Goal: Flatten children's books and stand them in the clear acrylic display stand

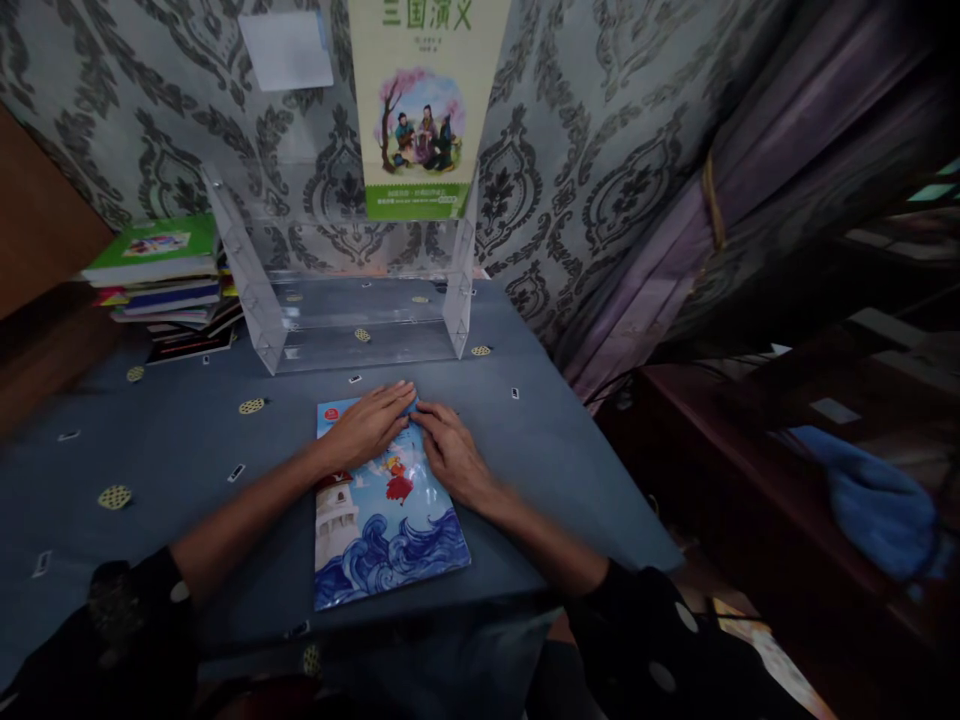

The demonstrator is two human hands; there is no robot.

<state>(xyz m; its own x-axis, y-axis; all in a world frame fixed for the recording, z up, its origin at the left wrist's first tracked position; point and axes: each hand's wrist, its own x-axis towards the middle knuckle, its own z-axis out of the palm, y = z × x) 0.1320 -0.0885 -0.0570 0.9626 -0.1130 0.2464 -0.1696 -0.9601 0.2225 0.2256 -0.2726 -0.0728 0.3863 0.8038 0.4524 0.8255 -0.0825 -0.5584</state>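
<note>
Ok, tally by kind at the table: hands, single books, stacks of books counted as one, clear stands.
Bare hands, left hand and right hand: 2
Single books, blue wave-covered book and cream-and-green book: 2
Multicoloured stack of books: 1
Clear plastic stand: 1
Total: 6

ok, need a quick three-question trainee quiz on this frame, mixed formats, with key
1. Where does the left hand rest?
a) on the purple curtain
b) on the blue picture book
c) on the wallpaper

2. True or false: in the view, the clear rack stands to the right of the book stack.

3. Fill in: the right hand has its fingertips at the picture book's upper ____ corner in the view.

Key: 1 b; 2 true; 3 right.
</note>
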